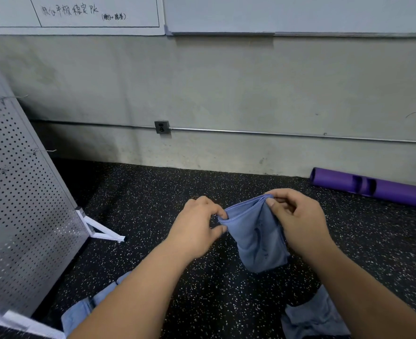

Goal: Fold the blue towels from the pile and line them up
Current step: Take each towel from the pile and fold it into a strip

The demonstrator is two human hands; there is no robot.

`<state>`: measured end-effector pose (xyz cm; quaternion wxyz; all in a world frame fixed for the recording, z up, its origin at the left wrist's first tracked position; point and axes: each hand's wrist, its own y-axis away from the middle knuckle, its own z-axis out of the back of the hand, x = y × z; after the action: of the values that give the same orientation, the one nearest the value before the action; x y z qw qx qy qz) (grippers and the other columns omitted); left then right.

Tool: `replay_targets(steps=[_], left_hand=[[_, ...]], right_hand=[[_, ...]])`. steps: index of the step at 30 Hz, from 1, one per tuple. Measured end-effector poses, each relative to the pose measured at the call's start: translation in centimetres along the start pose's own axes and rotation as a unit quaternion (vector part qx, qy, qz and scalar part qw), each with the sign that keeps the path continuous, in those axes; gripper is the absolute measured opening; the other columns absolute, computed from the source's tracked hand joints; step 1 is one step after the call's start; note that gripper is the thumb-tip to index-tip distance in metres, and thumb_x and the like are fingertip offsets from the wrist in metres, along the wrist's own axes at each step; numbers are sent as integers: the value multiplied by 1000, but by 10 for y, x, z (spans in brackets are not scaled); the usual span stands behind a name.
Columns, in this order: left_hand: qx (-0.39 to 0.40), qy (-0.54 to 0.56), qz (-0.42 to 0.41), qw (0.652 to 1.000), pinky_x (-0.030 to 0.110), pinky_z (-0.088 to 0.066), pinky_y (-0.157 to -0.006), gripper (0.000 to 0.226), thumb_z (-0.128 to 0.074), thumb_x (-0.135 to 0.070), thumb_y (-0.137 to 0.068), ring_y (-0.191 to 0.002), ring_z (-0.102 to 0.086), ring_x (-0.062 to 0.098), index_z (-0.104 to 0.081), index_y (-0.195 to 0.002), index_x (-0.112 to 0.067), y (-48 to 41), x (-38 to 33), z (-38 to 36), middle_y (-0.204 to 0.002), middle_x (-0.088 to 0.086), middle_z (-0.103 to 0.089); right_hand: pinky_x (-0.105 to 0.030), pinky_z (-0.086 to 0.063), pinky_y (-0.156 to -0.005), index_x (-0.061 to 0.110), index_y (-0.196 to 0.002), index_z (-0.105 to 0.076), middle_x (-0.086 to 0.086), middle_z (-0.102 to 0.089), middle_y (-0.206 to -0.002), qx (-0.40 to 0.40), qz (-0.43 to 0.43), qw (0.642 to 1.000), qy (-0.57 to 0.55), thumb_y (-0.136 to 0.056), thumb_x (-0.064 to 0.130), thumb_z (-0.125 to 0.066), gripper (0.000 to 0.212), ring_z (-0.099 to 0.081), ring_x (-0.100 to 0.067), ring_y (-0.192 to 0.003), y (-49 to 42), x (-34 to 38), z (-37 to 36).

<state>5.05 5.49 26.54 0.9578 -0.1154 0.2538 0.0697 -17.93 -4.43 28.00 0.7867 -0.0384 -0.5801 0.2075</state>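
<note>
Both hands, left (194, 228) and right (299, 216), pinch the towel (255, 238) by its top corners, fingers clamped; it looks light, limp, best held at edges.

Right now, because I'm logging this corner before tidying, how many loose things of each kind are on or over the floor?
blue towel, pinched by the left hand and the right hand: 1
blue cloth heaps on the floor: 2, the left heap and the right heap; towels in each cannot be counted
purple roll: 1
perforated panel: 1
Total: 5
</note>
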Motion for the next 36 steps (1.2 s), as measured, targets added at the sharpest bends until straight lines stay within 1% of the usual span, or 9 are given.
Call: replay_targets(steps=[4,9,14,18,23,27,30,34,36], left_hand=[[-40,-21,-6,999,42,-52,-92,6,-75,-38,-96,-101,-54,11,-70,-99,-39,-4,-1,0,-102,-21,-65],[-67,61,-9,996,37,-56,-80,7,-79,-34,-93,-82,-64,2,-73,-91,-37,-7,1,7,-85,-21,-70],[-66,114,-25,991,26,-53,-78,8,-83,-36,-91,-83,-67,1,-76,-91,-38,-4,2,10,-84,-21,-71],[-96,134,-35,986,18,-50,-76,6,-83,-35,-92,-83,-67,3,-77,-93,-36,-4,-2,13,-84,-19,-72],[-64,58,-33,996,36,-55,-82,8,-76,-37,-96,-84,-64,1,-72,-89,-37,-6,3,8,-84,-22,-70],[-78,52,-22,995,39,-57,-80,8,-78,-40,-94,-84,-65,3,-71,-89,-38,-8,4,6,-86,-22,-70],[-86,38,-20,995,40,-57,-81,10,-80,-41,-91,-88,-64,5,-71,-89,-39,-7,6,5,-90,-21,-68],[-80,38,-19,996,40,-57,-80,10,-81,-44,-91,-87,-64,5,-71,-89,-42,-7,6,3,-91,-21,-67],[-85,33,-15,996,39,-58,-78,10,-80,-45,-91,-85,-64,4,-71,-89,-41,-7,5,4,-91,-22,-67]], right_hand=[[-14,-56,-76,29,-104,-78,16,-77,-90,4,10,1000,17,-98,15,-74,16,-70,-2,-81,-2,-1,6],[-6,-50,-70,31,-103,-77,15,-76,-87,4,2,996,93,-99,14,-72,18,-68,2,-80,-4,-9,12],[-4,-44,-62,33,-101,-75,16,-74,-87,35,-26,986,162,-101,15,-69,18,-64,9,-79,-2,-15,16],[1,-41,-70,32,-106,-74,18,-68,-104,-35,20,989,140,-101,18,-70,16,-60,12,-91,2,-7,16],[-7,-37,-66,41,-96,-75,21,-64,-97,72,-30,966,246,-98,25,-74,16,-59,7,-83,5,-5,12],[-9,-44,-74,37,-100,-78,15,-63,-100,-41,42,988,146,-96,24,-75,14,-61,0,-84,-1,2,18],[-14,-44,-68,42,-90,-76,14,-68,-94,73,-36,970,229,-96,26,-76,17,-61,0,-79,0,-4,15],[-4,-43,-70,38,-97,-77,12,-66,-99,-33,19,988,151,-96,25,-76,13,-61,1,-83,-4,-2,19],[-6,-44,-69,33,-100,-77,10,-65,-99,-2,4,984,177,-97,25,-74,10,-61,1,-82,-5,0,19]])
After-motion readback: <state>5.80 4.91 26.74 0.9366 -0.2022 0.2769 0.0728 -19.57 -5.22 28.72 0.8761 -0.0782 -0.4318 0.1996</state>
